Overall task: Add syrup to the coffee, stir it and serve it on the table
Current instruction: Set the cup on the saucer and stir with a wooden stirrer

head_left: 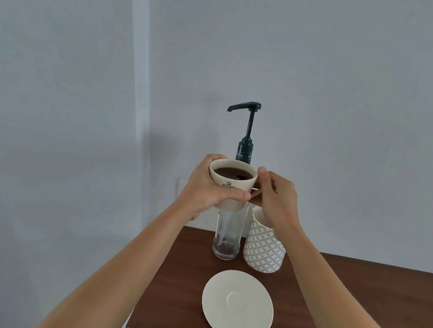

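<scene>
A cream coffee cup (pixel 230 186) filled with dark coffee is held up in the air in front of the syrup bottle. My left hand (pixel 205 190) wraps around the cup's left side and bottom. My right hand (pixel 277 202) pinches the cup's handle on its right side. The clear glass syrup bottle (pixel 228 236) stands on the table behind the cup, with a dark pump (pixel 246 129) whose spout points left, above and just behind the cup. An empty cream saucer (pixel 237 306) lies on the brown table (pixel 342 311).
A white holder with a grey lattice pattern (pixel 265 245) stands right of the bottle, partly behind my right hand. The table's left edge (pixel 151 281) runs close to the saucer. A pale wall lies behind.
</scene>
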`<state>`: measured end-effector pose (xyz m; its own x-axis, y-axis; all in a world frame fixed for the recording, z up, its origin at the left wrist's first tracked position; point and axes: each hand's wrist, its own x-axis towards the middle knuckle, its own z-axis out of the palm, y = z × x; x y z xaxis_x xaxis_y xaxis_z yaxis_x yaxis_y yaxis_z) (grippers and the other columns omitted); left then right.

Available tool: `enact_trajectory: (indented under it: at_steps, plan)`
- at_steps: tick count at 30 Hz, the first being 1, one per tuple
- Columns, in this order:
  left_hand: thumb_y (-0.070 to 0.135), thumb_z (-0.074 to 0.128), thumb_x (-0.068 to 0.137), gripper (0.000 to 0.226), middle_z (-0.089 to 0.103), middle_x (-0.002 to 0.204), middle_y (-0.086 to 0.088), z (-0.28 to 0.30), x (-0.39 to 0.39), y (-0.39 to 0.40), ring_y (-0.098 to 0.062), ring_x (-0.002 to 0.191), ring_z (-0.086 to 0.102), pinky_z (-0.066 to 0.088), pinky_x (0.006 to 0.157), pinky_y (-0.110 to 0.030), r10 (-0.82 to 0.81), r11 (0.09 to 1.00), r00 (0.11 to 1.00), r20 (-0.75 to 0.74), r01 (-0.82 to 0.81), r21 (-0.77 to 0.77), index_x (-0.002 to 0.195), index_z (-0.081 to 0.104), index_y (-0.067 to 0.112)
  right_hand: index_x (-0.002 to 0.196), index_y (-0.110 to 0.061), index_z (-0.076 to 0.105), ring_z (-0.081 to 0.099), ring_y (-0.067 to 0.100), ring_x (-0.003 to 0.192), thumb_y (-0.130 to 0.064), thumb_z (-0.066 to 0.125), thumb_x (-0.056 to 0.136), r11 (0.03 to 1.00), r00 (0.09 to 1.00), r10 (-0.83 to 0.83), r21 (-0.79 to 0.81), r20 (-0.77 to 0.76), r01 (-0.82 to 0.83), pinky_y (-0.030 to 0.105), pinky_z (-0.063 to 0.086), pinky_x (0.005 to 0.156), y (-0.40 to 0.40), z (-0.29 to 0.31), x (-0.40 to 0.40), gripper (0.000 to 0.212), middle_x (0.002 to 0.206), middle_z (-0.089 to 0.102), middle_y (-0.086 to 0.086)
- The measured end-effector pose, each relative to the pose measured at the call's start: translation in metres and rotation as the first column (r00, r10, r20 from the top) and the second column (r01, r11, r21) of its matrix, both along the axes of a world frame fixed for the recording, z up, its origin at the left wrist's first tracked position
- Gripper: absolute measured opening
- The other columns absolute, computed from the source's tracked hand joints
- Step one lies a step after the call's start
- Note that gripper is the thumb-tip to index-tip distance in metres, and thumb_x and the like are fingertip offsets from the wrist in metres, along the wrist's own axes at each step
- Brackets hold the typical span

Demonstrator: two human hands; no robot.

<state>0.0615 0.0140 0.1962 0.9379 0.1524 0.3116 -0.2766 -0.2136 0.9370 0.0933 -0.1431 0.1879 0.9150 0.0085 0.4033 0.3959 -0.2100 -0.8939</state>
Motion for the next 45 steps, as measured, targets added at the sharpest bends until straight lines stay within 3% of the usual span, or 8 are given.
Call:
enact_trajectory:
  at_steps: [5, 10, 17, 24, 32, 37, 41, 45]
  plan:
    - [0.006, 0.098, 0.054, 0.085, 0.068, 0.107, 0.008, -0.048, -0.013, -0.013, 0.001, 0.094, 0.065, 0.052, 0.076, -0.014, -0.047, 0.999, 0.998, -0.029, 0.047, 0.006, 0.124, 0.052, 0.02, 0.093, -0.001, 0.071, 0.074, 0.024, 0.08, -0.031, 0.045, 0.104, 0.999, 0.999, 0.03, -0.021, -0.036, -0.03, 0.041, 0.064, 0.075, -0.019, -0.042, -0.019, 0.041, 0.083, 0.074, 0.013]
    - [0.014, 0.1, 0.051, 0.083, 0.068, 0.108, 0.01, -0.099, -0.025, -0.023, -0.001, 0.101, 0.065, 0.052, 0.083, -0.017, -0.074, 0.996, 0.996, -0.046, 0.076, 0.045, 0.119, 0.054, 0.026, 0.099, -0.013, 0.074, 0.069, 0.01, 0.08, -0.03, 0.044, 0.105, 0.991, 0.998, -0.037, -0.129, -0.051, 0.03, 0.015, 0.052, 0.066, -0.035, -0.088, -0.036, 0.035, 0.086, 0.075, 0.0]
    - [0.034, 0.1, 0.042, 0.089, 0.07, 0.112, 0.009, -0.158, -0.04, -0.035, -0.009, 0.109, 0.066, 0.054, 0.096, -0.035, -0.058, 0.991, 0.995, -0.079, 0.067, 0.115, 0.119, 0.055, 0.027, 0.089, -0.012, 0.073, 0.07, 0.007, 0.073, -0.025, 0.046, 0.104, 0.993, 0.984, -0.035, -0.121, -0.173, 0.014, 0.008, 0.051, 0.061, -0.051, -0.138, -0.058, 0.033, 0.078, 0.074, 0.001]
    - [0.027, 0.102, 0.046, 0.092, 0.067, 0.115, 0.013, -0.185, -0.052, -0.044, -0.002, 0.111, 0.062, 0.047, 0.089, -0.011, -0.079, 0.976, 0.994, -0.076, 0.093, 0.198, 0.123, 0.052, 0.026, 0.09, -0.019, 0.073, 0.068, 0.008, 0.077, -0.027, 0.047, 0.103, 0.988, 0.975, -0.053, -0.155, -0.215, 0.019, 0.017, 0.053, 0.067, -0.059, -0.169, -0.069, 0.03, 0.08, 0.074, -0.003]
    - [0.045, 0.099, 0.046, 0.095, 0.065, 0.12, 0.017, -0.198, -0.055, -0.045, 0.001, 0.115, 0.06, 0.045, 0.091, -0.008, -0.098, 0.957, 0.991, -0.095, 0.12, 0.265, 0.126, 0.048, 0.033, 0.092, -0.026, 0.073, 0.07, 0.005, 0.082, -0.022, 0.047, 0.104, 0.992, 0.972, -0.024, -0.126, -0.234, -0.006, 0.023, 0.057, 0.076, -0.062, -0.18, -0.076, 0.029, 0.083, 0.076, -0.007]
    - [0.039, 0.101, 0.046, 0.096, 0.065, 0.12, 0.018, -0.196, -0.056, -0.045, 0.006, 0.115, 0.059, 0.041, 0.089, -0.003, -0.101, 0.956, 0.992, -0.075, 0.118, 0.27, 0.126, 0.049, 0.031, 0.092, -0.026, 0.073, 0.071, 0.009, 0.083, -0.023, 0.047, 0.104, 0.993, 0.968, -0.019, -0.12, -0.248, -0.012, 0.029, 0.059, 0.079, -0.063, -0.184, -0.075, 0.029, 0.084, 0.076, -0.007]
    - [0.044, 0.099, 0.048, 0.1, 0.063, 0.123, 0.024, -0.199, -0.059, -0.045, 0.004, 0.121, 0.056, 0.045, 0.104, -0.023, -0.101, 0.964, 0.991, -0.084, 0.118, 0.24, 0.128, 0.04, 0.047, 0.088, -0.021, 0.071, 0.07, 0.011, 0.081, -0.038, 0.044, 0.102, 0.977, 0.967, -0.072, -0.211, -0.245, 0.02, 0.027, 0.054, 0.075, -0.068, -0.169, -0.067, 0.035, 0.082, 0.075, -0.004]
    - [0.052, 0.095, 0.049, 0.101, 0.058, 0.129, 0.027, -0.204, -0.063, -0.048, -0.003, 0.129, 0.052, 0.037, 0.114, -0.055, -0.067, 0.971, 0.993, -0.099, 0.088, 0.221, 0.128, 0.033, 0.064, 0.106, -0.018, 0.066, 0.071, 0.018, 0.089, -0.034, 0.054, 0.099, 0.952, 0.944, -0.287, -0.162, -0.163, 0.261, 0.037, 0.056, 0.086, -0.081, -0.129, -0.028, 0.022, 0.09, 0.073, -0.004]
